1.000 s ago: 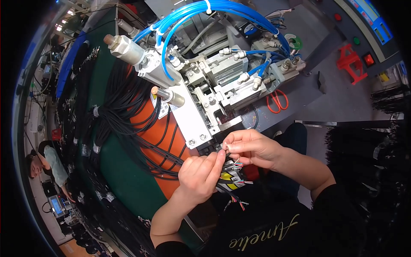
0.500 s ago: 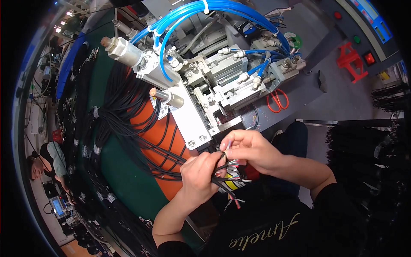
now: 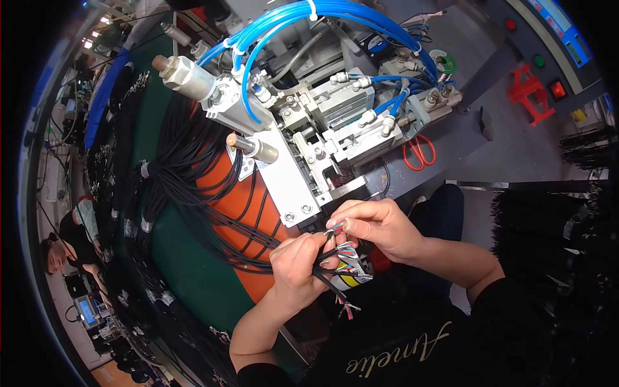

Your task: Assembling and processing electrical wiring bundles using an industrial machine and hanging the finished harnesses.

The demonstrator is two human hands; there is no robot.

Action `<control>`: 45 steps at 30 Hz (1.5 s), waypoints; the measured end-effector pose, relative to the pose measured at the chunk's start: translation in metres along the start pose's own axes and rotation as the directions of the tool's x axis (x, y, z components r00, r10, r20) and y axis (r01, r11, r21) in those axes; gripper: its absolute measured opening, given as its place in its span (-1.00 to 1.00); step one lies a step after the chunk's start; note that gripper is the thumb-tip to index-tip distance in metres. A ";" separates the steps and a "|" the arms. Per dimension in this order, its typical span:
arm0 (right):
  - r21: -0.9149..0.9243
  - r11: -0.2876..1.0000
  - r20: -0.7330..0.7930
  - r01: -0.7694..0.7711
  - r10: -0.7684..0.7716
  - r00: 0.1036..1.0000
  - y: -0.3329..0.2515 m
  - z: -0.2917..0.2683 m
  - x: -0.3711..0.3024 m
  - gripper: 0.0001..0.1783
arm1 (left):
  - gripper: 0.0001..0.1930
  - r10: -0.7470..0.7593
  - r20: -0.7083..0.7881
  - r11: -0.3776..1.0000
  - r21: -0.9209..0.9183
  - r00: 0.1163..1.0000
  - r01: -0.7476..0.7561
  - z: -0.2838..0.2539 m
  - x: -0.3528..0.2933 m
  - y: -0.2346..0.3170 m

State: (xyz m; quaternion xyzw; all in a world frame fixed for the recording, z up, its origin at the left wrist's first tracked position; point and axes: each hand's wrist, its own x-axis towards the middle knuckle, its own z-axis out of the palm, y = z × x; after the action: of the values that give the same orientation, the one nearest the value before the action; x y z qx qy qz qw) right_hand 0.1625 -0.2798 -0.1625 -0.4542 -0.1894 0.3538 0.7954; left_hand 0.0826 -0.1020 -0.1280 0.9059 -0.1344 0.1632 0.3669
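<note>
Cables, matte black and round-sheathed, curve across an orange sheet (image 3: 260,284) into the left hand (image 3: 296,261), its fingers curled and closed around them. Right hand (image 3: 385,231): thumb and forefinger pinching thin coloured wires (image 3: 336,227), red and green among them, at one cable's stripped end. Pinch lies between the hands, just beyond the lower corner of a smooth white metal plate (image 3: 284,184). At least three more frayed ends fan out beside and below the left hand; exact number hidden by fingers.

Machine (image 3: 348,126): blocky silvery metal, glossy blue tubes (image 3: 284,14) arching over it. Two bolt heads at the plate's near edge. One pair of red-handled scissors (image 3: 419,153), two loops. One red plastic stool (image 3: 530,95). One red and one green round button, plus one lit red switch (image 3: 556,89).

Writing: gold slanted script on the black shirt (image 3: 412,329); white label (image 3: 245,169) with dark characters, too small to read; yellow-and-black marking (image 3: 353,280) beneath the wire ends.
</note>
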 end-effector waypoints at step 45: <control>-0.950 -0.035 0.311 0.311 -0.217 0.925 -0.014 -0.001 0.008 -0.83 | -0.51 -0.017 0.367 0.868 0.467 0.930 -0.168 -0.011 0.010 0.021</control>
State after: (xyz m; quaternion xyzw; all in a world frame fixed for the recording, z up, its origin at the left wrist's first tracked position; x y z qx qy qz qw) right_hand 0.1743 -0.2789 -0.1509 -0.8188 -0.4903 -0.0216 0.2977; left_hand 0.0816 -0.1094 -0.1036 0.9773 -0.1893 0.0383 0.0872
